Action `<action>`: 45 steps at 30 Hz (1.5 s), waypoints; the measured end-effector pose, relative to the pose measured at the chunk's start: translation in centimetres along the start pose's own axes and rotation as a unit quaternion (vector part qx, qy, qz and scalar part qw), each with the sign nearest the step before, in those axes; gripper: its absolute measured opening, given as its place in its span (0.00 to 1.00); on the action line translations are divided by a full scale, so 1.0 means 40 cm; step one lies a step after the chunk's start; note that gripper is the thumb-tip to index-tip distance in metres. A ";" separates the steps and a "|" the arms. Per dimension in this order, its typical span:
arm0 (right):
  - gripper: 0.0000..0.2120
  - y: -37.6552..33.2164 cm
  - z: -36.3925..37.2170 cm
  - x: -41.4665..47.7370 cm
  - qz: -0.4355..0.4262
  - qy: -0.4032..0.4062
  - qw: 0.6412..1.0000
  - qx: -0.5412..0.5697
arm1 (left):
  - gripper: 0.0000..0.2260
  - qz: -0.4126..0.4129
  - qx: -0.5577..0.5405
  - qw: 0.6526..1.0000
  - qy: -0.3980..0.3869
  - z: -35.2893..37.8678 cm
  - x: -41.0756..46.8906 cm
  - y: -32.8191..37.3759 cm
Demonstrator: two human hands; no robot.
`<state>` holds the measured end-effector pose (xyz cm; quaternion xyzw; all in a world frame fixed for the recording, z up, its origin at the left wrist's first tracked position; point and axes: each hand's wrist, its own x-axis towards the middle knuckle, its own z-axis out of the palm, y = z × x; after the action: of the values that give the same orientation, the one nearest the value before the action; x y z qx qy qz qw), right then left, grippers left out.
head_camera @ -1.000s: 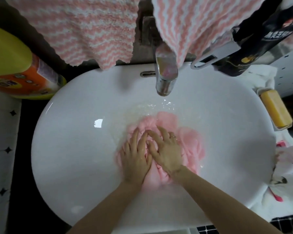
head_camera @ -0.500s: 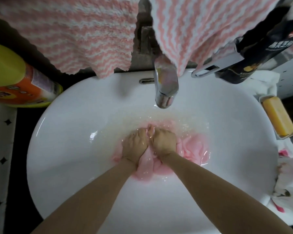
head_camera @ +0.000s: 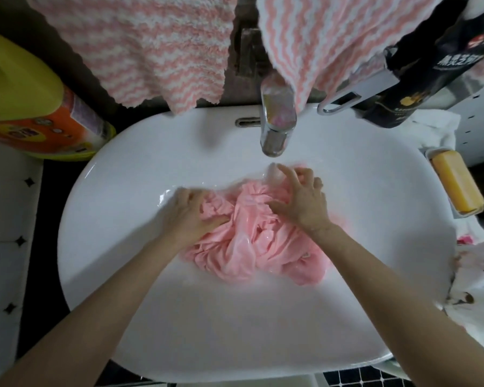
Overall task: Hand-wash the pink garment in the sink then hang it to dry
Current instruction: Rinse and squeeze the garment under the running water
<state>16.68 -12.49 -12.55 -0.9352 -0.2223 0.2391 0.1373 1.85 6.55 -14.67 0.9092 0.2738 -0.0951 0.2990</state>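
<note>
The big white sink (head_camera: 118,289) filled the view, and you were leaning right over it. Two pink-and-white striped towels (head_camera: 140,46) hung above its far rim, with a yellow detergent jug (head_camera: 20,93) off to your left and a black bottle (head_camera: 430,65) up on your right. Down in the basin lay the pink garment (head_camera: 249,247), soaked, crumpled and glossy (folds everywhere), sitting a little right of the middle. And you had both hands on it! Your left hand (head_camera: 189,216) was at the garment's left edge, fingers curled down into a bunch of the cloth and thumb laid across it. Your right hand (head_camera: 305,202) sat on the far side, fingers bent like a claw over the top edge, forefinger reaching out and thumb stretched across the wet fabric. The chrome faucet (head_camera: 277,127) hung just beyond your right fingertips; I couldn't tell whether water was running. Over by the sink's right rim, a yellow soap bar (head_camera: 456,181) rested in its dish.
</note>
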 end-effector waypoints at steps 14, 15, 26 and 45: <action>0.11 -0.040 -0.098 -0.108 -0.369 0.159 0.900 0.168 | 0.13 0.379 0.024 0.897 0.224 -0.081 -0.054 0.155; 0.12 -0.030 -0.087 -0.128 -0.425 0.201 0.878 0.092 | 0.13 0.428 0.068 0.868 0.243 -0.077 -0.061 0.152; 0.16 0.105 0.056 -0.234 -0.388 -0.113 0.911 -0.080 | 0.24 0.359 0.181 0.897 -0.182 0.031 -0.172 0.011; 0.09 0.014 -0.005 -0.075 0.088 -0.147 0.813 0.557 | 0.19 -0.232 -0.490 0.838 -0.069 0.008 -0.095 0.175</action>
<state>14.60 -14.44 -11.43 -0.6683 0.0145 0.4677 0.5783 2.58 -0.01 -10.19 0.5451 0.4661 -0.0775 0.6925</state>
